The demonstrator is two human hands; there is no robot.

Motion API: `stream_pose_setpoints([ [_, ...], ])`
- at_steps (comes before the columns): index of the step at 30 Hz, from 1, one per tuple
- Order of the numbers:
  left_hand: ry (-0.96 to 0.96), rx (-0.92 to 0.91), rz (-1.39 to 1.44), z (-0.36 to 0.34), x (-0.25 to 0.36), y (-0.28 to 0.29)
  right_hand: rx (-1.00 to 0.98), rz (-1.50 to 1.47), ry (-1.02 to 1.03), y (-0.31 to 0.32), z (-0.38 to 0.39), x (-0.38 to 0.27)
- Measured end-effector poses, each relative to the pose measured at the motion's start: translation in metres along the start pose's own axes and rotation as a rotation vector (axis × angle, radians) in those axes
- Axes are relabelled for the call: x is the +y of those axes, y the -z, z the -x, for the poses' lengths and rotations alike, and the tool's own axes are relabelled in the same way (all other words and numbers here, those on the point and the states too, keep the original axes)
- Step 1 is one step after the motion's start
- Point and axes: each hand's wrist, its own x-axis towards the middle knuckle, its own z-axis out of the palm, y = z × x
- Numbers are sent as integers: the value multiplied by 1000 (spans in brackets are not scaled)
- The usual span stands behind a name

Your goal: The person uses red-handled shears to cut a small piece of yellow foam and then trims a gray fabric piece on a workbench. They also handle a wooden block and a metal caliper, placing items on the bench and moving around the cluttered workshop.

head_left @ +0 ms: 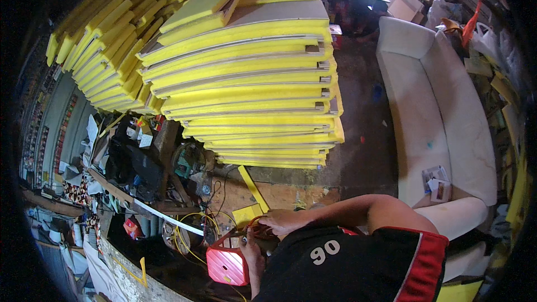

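Observation:
Low in the middle, my right hand reaches in from the right with its fingers bent round something reddish and small at the edge of a red plastic stool. My left hand is raised beside the stool, close under the right hand, its fingers curled against the same spot. What lies between the fingers is too small and dark to name. The stool appears tipped, its ribbed seat catching the light. Just beyond my hands lie a yellow foam block and a narrow yellow foam strip.
A tall stack of yellow foam-covered panels fills the middle, with another stack behind it at left. On the right stands a pale sofa with papers on it. A yellow cable loops near the cluttered bench.

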Motion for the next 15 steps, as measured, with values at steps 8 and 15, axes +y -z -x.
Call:
stream_pose_setpoints([
  [8, -5, 17, -138, 13, 21, -3, -3, 7, -2, -23, -24, 10],
  [15, 20, -125, -110, -5, -46, 87, 227, -308, -164, -78, -53, 60],
])
